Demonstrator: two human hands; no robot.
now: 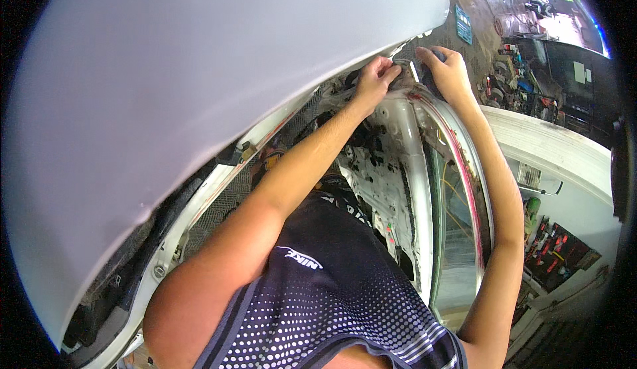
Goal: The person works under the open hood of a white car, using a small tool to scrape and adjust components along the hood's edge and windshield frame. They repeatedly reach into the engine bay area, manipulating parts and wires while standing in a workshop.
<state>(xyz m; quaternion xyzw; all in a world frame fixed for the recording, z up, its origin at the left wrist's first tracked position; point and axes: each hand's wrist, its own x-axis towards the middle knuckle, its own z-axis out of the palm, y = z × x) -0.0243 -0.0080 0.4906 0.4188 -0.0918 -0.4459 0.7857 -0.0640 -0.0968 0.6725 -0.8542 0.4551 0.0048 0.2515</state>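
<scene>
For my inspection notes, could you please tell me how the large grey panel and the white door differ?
The grey panel is mostly smooth; the white door is grimy and pierced with holes. The grey panel looks unbroken, while the white door carries a window frame. Both are pale.

White lettering stood on the black shirt, while pale sheets on the dark panel far right of it were illegible.

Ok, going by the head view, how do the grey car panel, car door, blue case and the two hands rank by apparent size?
1. Grey car panel
2. Car door
3. Left hand and right hand: too alike to rank
4. Blue case
</scene>
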